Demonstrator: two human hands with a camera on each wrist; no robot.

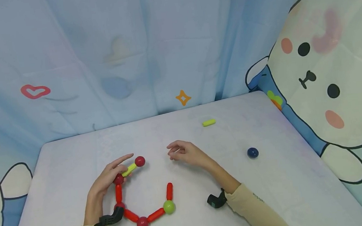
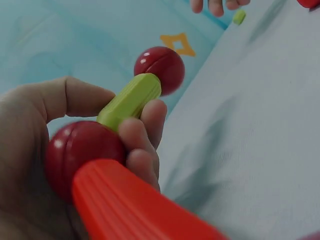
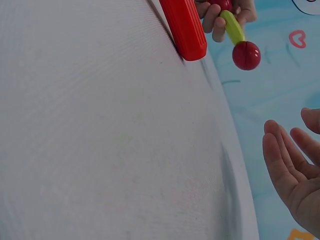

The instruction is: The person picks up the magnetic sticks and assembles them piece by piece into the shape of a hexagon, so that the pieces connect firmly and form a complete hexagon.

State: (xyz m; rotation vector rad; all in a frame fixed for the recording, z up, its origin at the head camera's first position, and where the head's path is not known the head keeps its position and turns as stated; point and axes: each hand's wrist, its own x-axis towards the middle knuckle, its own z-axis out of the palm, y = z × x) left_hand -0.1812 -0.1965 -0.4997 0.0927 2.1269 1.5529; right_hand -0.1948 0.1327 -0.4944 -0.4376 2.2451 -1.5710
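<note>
My left hand (image 1: pixel 110 174) grips the yellow-green rod (image 2: pixel 131 100) of a toy chain made of rods and balls. A red ball (image 1: pixel 140 161) caps that rod's far end, and another red ball (image 2: pixel 82 157) sits by the palm. From there red rods (image 1: pixel 118 194) and red balls (image 1: pixel 142 223) curve round to a green ball (image 1: pixel 169 207), which bears one more red rod (image 1: pixel 169 191) with a free end. My right hand (image 1: pixel 188 152) hovers over the table, fingers relaxed and loosely bent, holding nothing; the right wrist view shows its open palm (image 3: pixel 295 175).
On the white table (image 1: pixel 191 224) a loose yellow-green rod (image 1: pixel 209 122) lies near the back edge. A dark blue ball (image 1: pixel 253 152) rests to the right of my right forearm. Behind the table hangs a blue printed curtain (image 1: pixel 96 44).
</note>
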